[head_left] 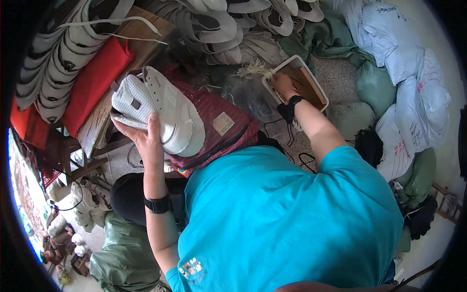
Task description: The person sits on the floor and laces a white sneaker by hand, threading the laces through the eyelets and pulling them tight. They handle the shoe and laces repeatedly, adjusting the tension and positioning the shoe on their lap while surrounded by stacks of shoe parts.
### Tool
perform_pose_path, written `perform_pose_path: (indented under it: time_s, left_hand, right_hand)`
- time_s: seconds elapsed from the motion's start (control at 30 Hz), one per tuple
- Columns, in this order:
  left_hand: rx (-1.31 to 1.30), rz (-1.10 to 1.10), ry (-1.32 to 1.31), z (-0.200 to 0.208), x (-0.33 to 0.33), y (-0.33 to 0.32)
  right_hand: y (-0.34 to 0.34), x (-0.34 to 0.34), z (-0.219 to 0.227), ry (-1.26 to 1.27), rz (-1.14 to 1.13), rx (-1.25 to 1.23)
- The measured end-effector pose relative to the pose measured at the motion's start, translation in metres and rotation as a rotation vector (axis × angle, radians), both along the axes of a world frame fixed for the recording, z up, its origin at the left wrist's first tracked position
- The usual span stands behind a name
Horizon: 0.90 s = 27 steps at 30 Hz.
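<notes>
A white shoe upper with a mesh tongue and eyelet holes is tilted up in my left hand. The thumb presses on its side and the fingers pass underneath. It is held over a maroon striped cloth on my lap. Away to the right, my right hand reaches into a white-rimmed box, its fingers curled and partly hidden. Pale shoelaces hang in a bundle over the box's left corner, close to that hand.
Stacked shoe uppers and a red cloth lie on a wooden bench at left. More grey uppers are piled at the far side. White sacks line the right; a green sack stands at lower left.
</notes>
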<state>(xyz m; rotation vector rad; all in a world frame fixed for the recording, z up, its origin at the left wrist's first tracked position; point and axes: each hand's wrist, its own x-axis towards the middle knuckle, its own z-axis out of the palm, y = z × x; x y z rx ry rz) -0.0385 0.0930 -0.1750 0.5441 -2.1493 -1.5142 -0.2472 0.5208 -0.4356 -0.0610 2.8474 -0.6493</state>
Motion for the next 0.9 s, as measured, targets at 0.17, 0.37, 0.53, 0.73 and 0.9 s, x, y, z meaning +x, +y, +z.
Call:
perform_pose_path:
  time_s: [0.17, 0.37, 0.53, 0.73, 0.9]
  left_hand:
    - [-0.103, 0.031, -0.065, -0.003, 0.013, -0.01]
    - [-0.033, -0.149, -0.216, 0.029, 0.026, -0.042]
    - [-0.103, -0.104, -0.226, 0.029, 0.032, -0.032]
    - [0.001, -0.116, -0.19, 0.033, 0.032, -0.023]
    - [-0.189, -0.009, -0.162, 0.051, 0.05, -0.035]
  right_hand:
    - [-0.02, -0.001, 0.018, -0.108, 0.045, 0.169]
    - [0.003, -0.021, 0.048, 0.021, 0.245, 0.379]
    - [-0.074, 0.011, 0.073, 0.009, 0.348, -0.026]
    - [-0.137, 0.044, -0.04, -0.294, 0.764, -0.217]
    - [-0.118, 0.014, -0.049, -0.31, 0.581, -0.374]
